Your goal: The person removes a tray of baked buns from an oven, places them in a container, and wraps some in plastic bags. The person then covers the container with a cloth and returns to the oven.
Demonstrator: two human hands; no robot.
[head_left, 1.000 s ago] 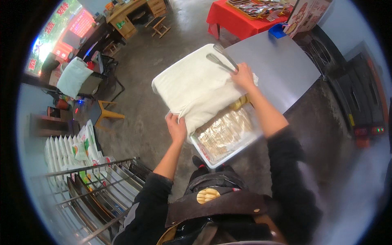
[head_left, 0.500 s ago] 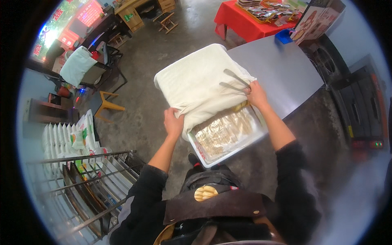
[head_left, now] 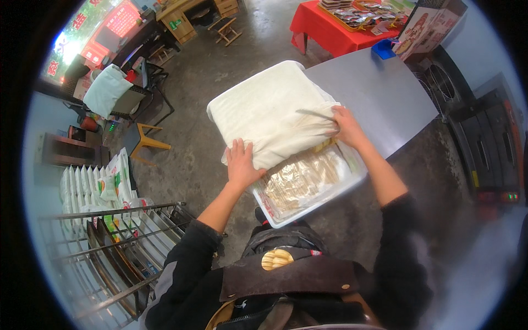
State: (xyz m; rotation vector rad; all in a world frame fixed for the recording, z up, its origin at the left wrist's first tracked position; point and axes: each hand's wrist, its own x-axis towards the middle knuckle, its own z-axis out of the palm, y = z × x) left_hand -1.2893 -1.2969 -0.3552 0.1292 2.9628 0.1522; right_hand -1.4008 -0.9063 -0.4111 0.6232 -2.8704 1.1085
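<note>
A cream cloth [head_left: 269, 104] lies over the far and middle part of a white plastic tub [head_left: 300, 215]. At the tub's near end, shiny clear film [head_left: 308, 177] shows, with rows of thin tan pieces under it. My left hand [head_left: 242, 166] rests open on the cloth's left near edge, fingers spread. At the right edge, my right hand [head_left: 346, 127] is closed around metal tongs [head_left: 314, 114], which point left over the cloth. Those fingers also touch the bunched cloth; whether they pinch it is hidden.
A grey table [head_left: 379, 99] stands beyond the tub to the right, with a blue scoop-like thing [head_left: 383, 49] on it. A red-covered table [head_left: 341, 30] is farther back. Left are a metal rack [head_left: 126, 253], white bags [head_left: 91, 184] and a yellow-legged stool [head_left: 146, 143].
My left hand has let go of its pinch on the cloth and spread flat on it. The tongs in my right hand have turned, so their two arms no longer show apart.
</note>
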